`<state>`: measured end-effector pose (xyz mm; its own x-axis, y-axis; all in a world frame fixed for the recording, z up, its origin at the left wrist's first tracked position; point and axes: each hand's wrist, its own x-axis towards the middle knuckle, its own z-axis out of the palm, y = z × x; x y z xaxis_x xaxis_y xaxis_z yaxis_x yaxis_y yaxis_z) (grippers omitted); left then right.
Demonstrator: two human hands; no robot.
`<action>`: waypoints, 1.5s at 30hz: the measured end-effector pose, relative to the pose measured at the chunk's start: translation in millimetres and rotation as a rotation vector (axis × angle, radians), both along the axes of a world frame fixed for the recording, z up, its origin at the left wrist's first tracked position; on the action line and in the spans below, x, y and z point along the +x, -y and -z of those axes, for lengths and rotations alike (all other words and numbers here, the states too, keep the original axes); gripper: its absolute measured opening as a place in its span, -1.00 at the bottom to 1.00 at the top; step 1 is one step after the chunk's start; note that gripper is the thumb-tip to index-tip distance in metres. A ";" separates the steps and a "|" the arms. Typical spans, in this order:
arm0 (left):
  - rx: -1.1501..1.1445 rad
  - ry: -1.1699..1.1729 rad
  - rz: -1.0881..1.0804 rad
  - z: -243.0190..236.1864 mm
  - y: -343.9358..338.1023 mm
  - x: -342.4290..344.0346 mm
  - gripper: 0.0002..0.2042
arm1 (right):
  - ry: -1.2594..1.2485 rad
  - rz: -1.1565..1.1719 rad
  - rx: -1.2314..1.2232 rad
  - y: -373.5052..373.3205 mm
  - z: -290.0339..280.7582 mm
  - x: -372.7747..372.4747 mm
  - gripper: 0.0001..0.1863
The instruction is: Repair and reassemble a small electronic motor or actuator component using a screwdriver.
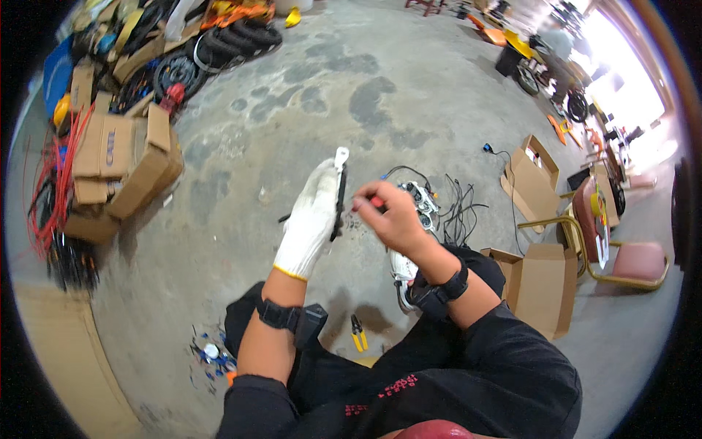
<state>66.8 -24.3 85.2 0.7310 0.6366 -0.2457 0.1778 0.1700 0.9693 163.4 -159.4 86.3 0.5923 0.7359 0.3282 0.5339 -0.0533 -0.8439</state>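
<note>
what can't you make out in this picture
Head view: small red object, mostly hidden by the bare right hand.
Head view: slim black bar, partly hidden by the white-gloved left hand.
Head view: distant person in grey, blurred near the glaring white doorway.

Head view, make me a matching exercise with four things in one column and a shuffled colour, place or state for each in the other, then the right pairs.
Things:
1. left grip
2. right grip
3. pliers
4. tyres

Descriptions:
A. yellow-handled, lower centre of the picture
B. bare, pinching a small red thing
C. black, upper left of the picture
D. in a white glove, holding a dark part

Right pairs: 1-D, 2-B, 3-A, 4-C.
</note>
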 end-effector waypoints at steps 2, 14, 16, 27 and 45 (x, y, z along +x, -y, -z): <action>0.091 0.049 -0.002 0.5 -5.7 -1.9 -0.44 | -0.032 0.062 -0.047 2.9 1.6 5.6 -0.86; -0.487 0.202 -0.255 -34.2 -42.7 -47.0 -0.59 | -0.346 0.336 -0.611 29.7 287.8 50.2 -0.85; -0.495 0.234 -0.281 -34.9 -45.7 -54.9 -0.60 | -0.739 0.458 -0.404 75.9 383.2 27.6 -0.83; -0.574 0.228 -0.339 -33.5 -58.4 -92.0 -0.59 | -0.213 -0.190 -1.302 121.0 509.5 -7.8 -0.84; -0.671 0.279 -0.307 -40.0 -56.9 -91.3 -0.56 | -1.124 0.397 -0.817 85.7 491.8 26.9 -0.66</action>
<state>-24.5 32.7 125.2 0.6376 0.6005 -0.4825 -0.2063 0.7366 0.6441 190.4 -245.1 -405.4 0.4554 0.2150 -0.8640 -0.5437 -0.7013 -0.4611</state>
